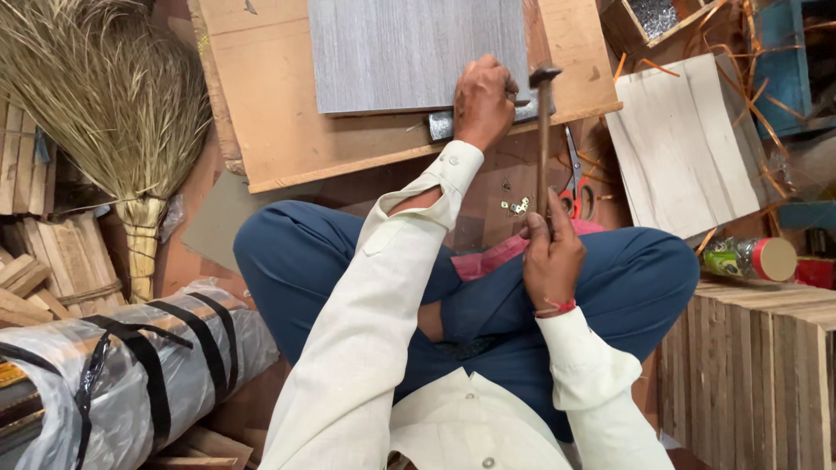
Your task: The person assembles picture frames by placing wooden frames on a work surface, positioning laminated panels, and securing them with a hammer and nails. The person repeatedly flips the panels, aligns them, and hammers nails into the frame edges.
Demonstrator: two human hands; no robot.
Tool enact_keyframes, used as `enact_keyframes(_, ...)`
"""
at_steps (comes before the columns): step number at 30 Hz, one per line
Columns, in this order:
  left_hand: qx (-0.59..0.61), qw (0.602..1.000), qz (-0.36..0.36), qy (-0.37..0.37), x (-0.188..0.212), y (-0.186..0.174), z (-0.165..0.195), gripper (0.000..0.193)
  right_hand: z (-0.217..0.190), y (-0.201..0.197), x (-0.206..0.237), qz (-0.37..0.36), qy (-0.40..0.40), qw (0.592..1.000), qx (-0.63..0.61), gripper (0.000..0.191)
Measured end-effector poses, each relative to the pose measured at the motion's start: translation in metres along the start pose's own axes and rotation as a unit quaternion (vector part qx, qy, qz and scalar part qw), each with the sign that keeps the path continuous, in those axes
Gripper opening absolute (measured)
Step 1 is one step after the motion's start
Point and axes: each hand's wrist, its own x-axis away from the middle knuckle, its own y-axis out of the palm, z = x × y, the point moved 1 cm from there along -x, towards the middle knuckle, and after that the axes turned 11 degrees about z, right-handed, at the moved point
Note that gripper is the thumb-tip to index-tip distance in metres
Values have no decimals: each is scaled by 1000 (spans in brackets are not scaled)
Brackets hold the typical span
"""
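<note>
A seated worker raises a hammer over a grey board.
The right hand [550, 257], fingers closed, grips the long wooden-handled hammer with dark metal head [544, 130] upright above the lap; farther off, the left hand [483, 103] pinches something small, too small to identify, at the grey laminate rectangular panel's [392, 52] edge on the plywood bench [279, 130].

Carpentry workshop, floor-level: stacked timber strips [52, 261], plywood board [287, 130], hammer [544, 130], scissors [576, 196] and a straw broom [122, 113].
</note>
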Motion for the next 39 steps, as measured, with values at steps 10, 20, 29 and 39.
enact_keyframes(10, 1, 1000, 4, 4, 1, 3, -3, 14, 1, -1, 0, 13, 26, 999, -15, 40)
enact_keyframes(20, 67, 998, -4, -22, -6, 16, -37, 13, 18, 6, -11, -54, 176, 982, -51, 31)
enact_keyframes(29, 45, 998, -9, -50, -9, 16, -31, 11, -3, 2, -2, 42, -81, 995, 39, 32)
enact_keyframes(39, 37, 999, -6, -32, -10, 22, -38, 8, -3, 5, 1, 20, -86, 994, 57, 37)
